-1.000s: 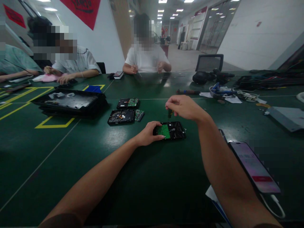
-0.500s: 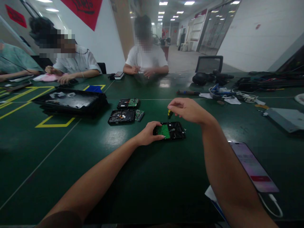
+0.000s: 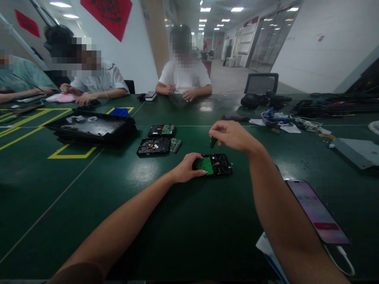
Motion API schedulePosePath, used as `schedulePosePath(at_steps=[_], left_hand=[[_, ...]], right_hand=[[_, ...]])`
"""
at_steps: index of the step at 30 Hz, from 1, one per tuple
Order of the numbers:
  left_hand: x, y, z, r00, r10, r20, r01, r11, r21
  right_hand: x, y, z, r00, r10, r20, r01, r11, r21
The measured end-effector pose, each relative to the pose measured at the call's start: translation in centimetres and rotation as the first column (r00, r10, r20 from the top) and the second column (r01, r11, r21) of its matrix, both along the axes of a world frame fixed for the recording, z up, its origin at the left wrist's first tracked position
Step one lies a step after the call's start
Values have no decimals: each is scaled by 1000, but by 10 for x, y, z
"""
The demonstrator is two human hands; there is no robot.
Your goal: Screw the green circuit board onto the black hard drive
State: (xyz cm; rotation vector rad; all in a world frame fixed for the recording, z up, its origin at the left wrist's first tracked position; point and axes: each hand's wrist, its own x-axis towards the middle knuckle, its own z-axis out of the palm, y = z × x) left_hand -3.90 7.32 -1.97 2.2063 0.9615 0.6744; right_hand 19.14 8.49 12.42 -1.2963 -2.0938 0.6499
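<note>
A black hard drive (image 3: 222, 165) with a green circuit board lies flat on the green table in front of me. My left hand (image 3: 189, 167) grips its left end, fingers along the far edge and thumb over the near edge. Above the board, my right hand (image 3: 226, 134) is closed around the handle of a small screwdriver (image 3: 212, 142), held upright. Its tip points down at the board's far right edge; whether it touches a screw is too small to tell. To the left lie two more hard drives (image 3: 154, 146) and a loose circuit board (image 3: 175, 145).
Black trays (image 3: 91, 126) are stacked at the left. A phone (image 3: 318, 213) with a white cable lies beside my right forearm. Farther back are a dark-handled tool (image 3: 236, 118), tangled cables (image 3: 276, 116) and a grey metal box (image 3: 355, 152). Co-workers sit across the table.
The screwdriver has turned more upright and its tip has come down to the board's edge. My left hand keeps its hold on the hard drive. The whole view has shifted slightly.
</note>
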Motion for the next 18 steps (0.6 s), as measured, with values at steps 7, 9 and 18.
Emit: schedulePosePath(at_steps=[7, 9, 18], left_hand=[[0, 2, -1, 1000, 3, -4, -3, 1000, 7], [0, 1, 0, 1000, 3, -3, -3, 1000, 1], [0, 1, 0, 1000, 5, -2, -5, 1000, -17]], right_hand=[[11, 8, -9, 997, 26, -72, -27, 1000, -7], [13, 8, -10, 996, 23, -90, -24, 1000, -10], [16, 0, -11, 995, -3, -95, 3, 1000, 0]])
